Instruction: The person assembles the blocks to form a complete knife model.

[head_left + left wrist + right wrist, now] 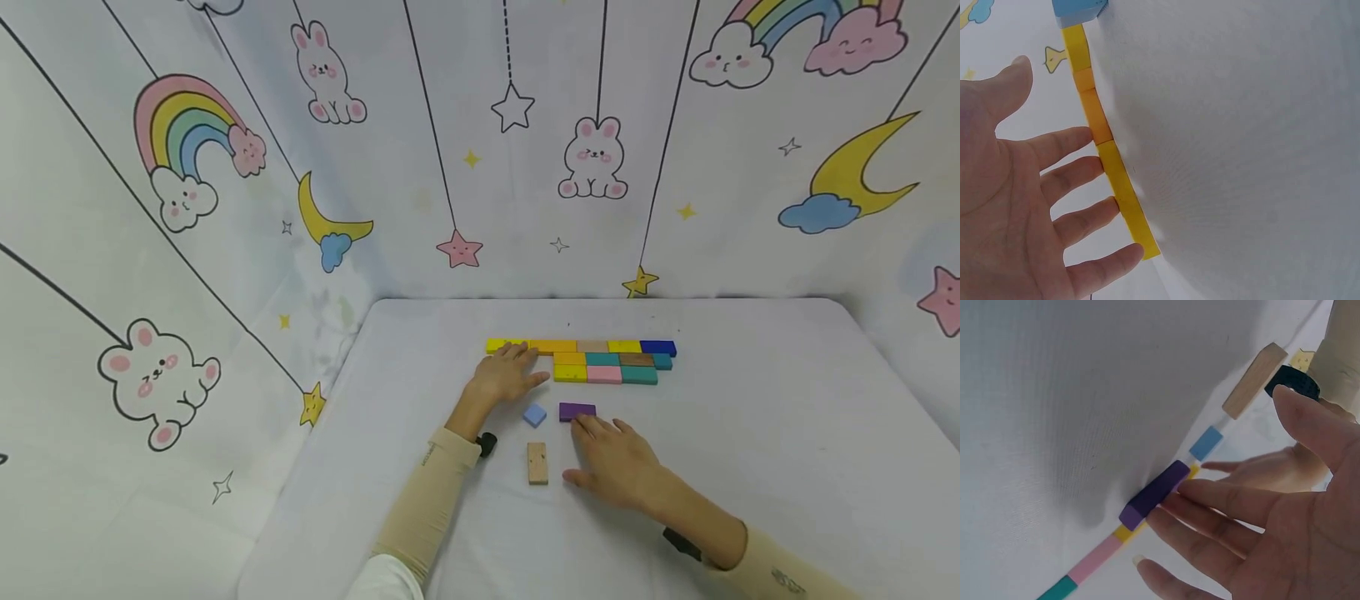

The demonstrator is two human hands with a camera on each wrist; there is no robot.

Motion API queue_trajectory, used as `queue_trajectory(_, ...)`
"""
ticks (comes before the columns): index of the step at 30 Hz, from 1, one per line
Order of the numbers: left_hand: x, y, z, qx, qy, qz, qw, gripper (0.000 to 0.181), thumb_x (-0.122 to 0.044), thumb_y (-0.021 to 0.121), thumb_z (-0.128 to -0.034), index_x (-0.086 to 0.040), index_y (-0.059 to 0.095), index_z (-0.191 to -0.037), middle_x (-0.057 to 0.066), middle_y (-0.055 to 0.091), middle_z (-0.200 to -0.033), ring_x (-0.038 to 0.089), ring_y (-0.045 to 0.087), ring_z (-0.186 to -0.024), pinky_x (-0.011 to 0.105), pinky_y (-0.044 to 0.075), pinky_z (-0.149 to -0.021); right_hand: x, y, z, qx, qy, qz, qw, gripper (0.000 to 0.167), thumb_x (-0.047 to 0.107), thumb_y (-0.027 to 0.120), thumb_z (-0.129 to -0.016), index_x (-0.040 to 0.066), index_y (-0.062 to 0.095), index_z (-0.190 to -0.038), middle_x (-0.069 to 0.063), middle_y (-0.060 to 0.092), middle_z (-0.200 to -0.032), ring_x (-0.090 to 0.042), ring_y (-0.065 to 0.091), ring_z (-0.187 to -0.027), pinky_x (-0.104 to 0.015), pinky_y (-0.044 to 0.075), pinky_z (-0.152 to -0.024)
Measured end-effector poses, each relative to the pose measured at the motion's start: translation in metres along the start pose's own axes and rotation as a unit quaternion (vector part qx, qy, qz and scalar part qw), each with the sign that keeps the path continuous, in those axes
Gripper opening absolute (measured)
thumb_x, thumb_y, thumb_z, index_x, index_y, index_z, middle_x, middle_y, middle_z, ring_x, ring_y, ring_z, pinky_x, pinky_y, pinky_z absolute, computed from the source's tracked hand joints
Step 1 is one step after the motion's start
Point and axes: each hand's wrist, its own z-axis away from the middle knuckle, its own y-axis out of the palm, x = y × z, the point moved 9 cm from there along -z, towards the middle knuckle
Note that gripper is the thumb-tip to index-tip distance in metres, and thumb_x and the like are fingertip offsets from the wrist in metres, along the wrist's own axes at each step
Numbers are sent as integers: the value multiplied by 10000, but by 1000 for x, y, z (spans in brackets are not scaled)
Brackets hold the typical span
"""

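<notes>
My left hand [504, 377] lies with spread fingers at the left end of the back row. In the left wrist view its fingertips touch a yellow block [1127, 200] and an orange block [1096, 115]. My right hand [618, 462] has its fingertips on the near edge of a purple block [577, 411], the thumb held apart. Left of the purple block sits a small light-blue block [535, 415], turned like a diamond. A plain wooden block [537, 463] stands between the thumb side of my right hand and my left forearm.
Three adjoining rows of coloured blocks stretch across the table [780, 433]. A dark blue block [658, 348] ends the back row; pink [604, 375] and teal [639, 376] blocks sit in the front row. A patterned wall [525, 192] rises behind the table.
</notes>
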Motion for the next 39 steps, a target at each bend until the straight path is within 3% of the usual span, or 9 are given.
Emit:
queue_trajectory(24,-1,-4,3,23,-24,15,10000,736,-681,352,-1055,-252,334,-1653,7,279,-1718,267,236,-1585,529,288,-1252,-13,4,-31,-24,153,106,9998,810,528,772,-905,-13,559,-1469,-217,518,-1536,-388,482,-1428,-664,374,-1153)
queue_trajectory(39,-3,-6,4,-12,42,-85,10000,734,-680,351,-1055,-244,353,-1646,5,301,-1710,267,254,-1580,516,322,-1239,-17,-1,-38,-67,219,67,9997,824,512,795,-891,-10,551,-1480,-215,523,-1532,-399,487,-1422,-667,383,-1144)
